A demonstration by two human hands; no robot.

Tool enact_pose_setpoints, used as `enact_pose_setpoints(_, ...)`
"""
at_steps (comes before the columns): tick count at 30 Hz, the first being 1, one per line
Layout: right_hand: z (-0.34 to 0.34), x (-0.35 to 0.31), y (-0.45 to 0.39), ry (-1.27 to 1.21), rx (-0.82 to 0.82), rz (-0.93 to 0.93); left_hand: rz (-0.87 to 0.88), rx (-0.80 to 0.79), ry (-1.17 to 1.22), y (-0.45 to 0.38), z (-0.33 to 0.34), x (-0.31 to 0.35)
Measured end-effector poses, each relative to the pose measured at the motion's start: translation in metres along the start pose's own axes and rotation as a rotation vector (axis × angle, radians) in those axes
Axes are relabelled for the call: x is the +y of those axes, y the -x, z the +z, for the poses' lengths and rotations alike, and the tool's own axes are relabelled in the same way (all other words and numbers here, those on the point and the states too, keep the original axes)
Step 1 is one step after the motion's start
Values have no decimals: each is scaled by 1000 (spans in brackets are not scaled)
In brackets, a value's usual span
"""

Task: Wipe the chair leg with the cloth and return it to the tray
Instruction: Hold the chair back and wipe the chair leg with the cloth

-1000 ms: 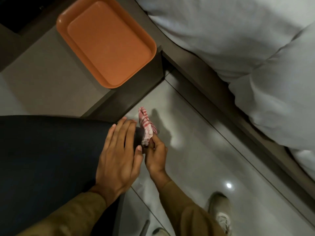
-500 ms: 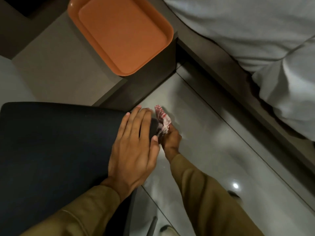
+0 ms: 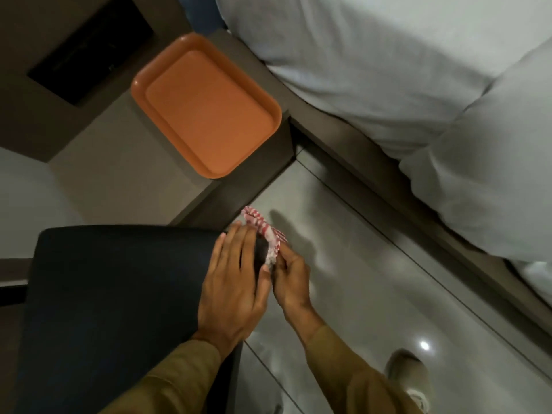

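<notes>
A red-and-white striped cloth is bunched at the right front corner of the dark chair seat. My right hand grips the cloth from below, just off the seat's edge. My left hand lies flat, fingers spread, on the seat's corner, its fingertips touching the cloth. The chair leg is hidden under the seat and hands. An orange tray sits bare on a brown side table beyond the chair.
A bed with white sheets and a brown frame runs along the right. Glossy grey floor tiles lie between chair and bed. My shoe shows at the lower right. A dark recess sits at the upper left.
My right hand has come up with the cloth, closer to the seat's edge. My view has pulled back and tilted, so the tray sits lower in frame. The left hand stays on the seat.
</notes>
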State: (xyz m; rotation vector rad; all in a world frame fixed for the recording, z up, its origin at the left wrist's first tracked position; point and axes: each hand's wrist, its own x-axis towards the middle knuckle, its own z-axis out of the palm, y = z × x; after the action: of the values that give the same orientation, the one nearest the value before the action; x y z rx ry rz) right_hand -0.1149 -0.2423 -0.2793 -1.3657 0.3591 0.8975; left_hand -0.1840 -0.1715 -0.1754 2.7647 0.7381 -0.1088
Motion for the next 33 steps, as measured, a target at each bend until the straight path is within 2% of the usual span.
enact_pose_setpoints(2,0,-3,20,189,8,-201,8,-8,-2,0,0,-1)
enact_pose_setpoints(4,7,1,35,68,-3,-264,27,-1,-4,-1,2,-4)
enact_pose_setpoints(8,22,36,3,-553,45,-4,26,24,-2,-1,12,-12)
enact_pose_setpoints(13,20,79,-60,-728,189,180,29,52,7,0,15,-14)
enact_pose_setpoints(17,24,83,-90,-824,201,161,46,64,34,1,15,-13)
enact_pose_setpoints(21,18,60,-61,-681,221,267,34,59,33,1,12,-10)
enact_pose_setpoints(24,24,27,-21,-731,160,251,28,45,29,1,9,-10)
enact_pose_setpoints(26,26,1,7,-682,121,250,14,24,18,0,4,-5)
enact_pose_setpoints(30,11,-24,45,51,110,-54,10,-11,-5,-1,0,-3)
enact_pose_setpoints(33,-13,-38,61,312,11,-148,8,-30,8,-2,1,-6)
